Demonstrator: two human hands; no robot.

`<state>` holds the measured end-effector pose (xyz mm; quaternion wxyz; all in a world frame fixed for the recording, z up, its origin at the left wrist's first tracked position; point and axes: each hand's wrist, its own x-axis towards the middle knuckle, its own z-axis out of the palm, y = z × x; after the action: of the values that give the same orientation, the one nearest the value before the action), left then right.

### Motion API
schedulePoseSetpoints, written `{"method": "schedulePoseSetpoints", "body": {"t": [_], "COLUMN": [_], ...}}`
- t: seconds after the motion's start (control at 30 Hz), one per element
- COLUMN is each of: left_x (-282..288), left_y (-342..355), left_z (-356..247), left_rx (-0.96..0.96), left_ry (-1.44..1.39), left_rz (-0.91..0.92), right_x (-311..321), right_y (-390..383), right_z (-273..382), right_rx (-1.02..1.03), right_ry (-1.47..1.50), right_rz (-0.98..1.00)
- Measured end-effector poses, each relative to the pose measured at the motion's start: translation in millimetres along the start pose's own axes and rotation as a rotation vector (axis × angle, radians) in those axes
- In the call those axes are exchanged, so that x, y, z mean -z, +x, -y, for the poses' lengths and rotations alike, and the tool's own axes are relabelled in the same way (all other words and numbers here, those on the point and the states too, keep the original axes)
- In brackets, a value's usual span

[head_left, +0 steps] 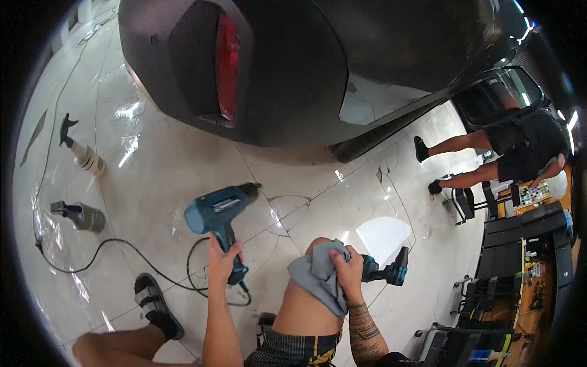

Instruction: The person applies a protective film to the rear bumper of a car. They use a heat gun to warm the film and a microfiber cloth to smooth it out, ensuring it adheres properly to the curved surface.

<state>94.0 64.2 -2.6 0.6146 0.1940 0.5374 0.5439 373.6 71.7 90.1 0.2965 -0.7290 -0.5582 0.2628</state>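
My left hand (222,260) is wrapped round the handle of a teal corded heat gun (217,207), its dark nozzle pointing right and slightly up. In my right hand (347,269) is a bunched grey cloth (315,269), resting over my bent knee. Just right of that hand a teal and black cordless tool (391,269) lies, apparently on the floor; its left end is hidden behind my hand. Above both hands hangs the dark rear corner of a car (293,67) with a red vertical reflector (228,70) in its bumper.
Two spray bottles stand at left, one white (85,157) and one grey (85,217). The black power cord (131,244) loops across the tiled floor. Film scraps, including a white piece (385,237), lie about. Another person (520,144) stands at right, near dark cabinets (510,244).
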Motion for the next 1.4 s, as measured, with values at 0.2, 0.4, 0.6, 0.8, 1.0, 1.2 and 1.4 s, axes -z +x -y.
{"method": "schedulePoseSetpoints", "body": {"t": [0.2, 0.4, 0.6, 0.8, 1.0, 1.2, 1.4], "left_x": [-26, -101, -112, -103, -103, -104, -105], "left_y": [-40, -70, -89, -88, -86, -91, -90], "left_z": [-55, -67, -92, -94, -91, -87, -100], "left_rx": [0.004, -0.410, -0.788, -0.849, -0.932, -0.811, -0.636], "left_ry": [-0.161, 0.110, 0.032, -0.076, 0.053, 0.080, 0.013], "left_rz": [0.568, 0.634, 0.673, 0.677, 0.670, 0.737, 0.804], "right_x": [5, -8, -1, 19, 17, 4, -19], "right_y": [6, -14, -54, -91, -95, -77, -52], "right_z": [-25, -64, -76, -86, -90, -77, -65], "right_rx": [-0.058, 0.057, -0.253, -0.397, -0.434, -0.393, -0.335], "right_ry": [-0.007, 0.613, 0.256, 0.069, 0.041, 0.048, 0.081], "right_rz": [-0.054, -0.469, -0.255, -0.095, -0.034, -0.002, 0.054]}}
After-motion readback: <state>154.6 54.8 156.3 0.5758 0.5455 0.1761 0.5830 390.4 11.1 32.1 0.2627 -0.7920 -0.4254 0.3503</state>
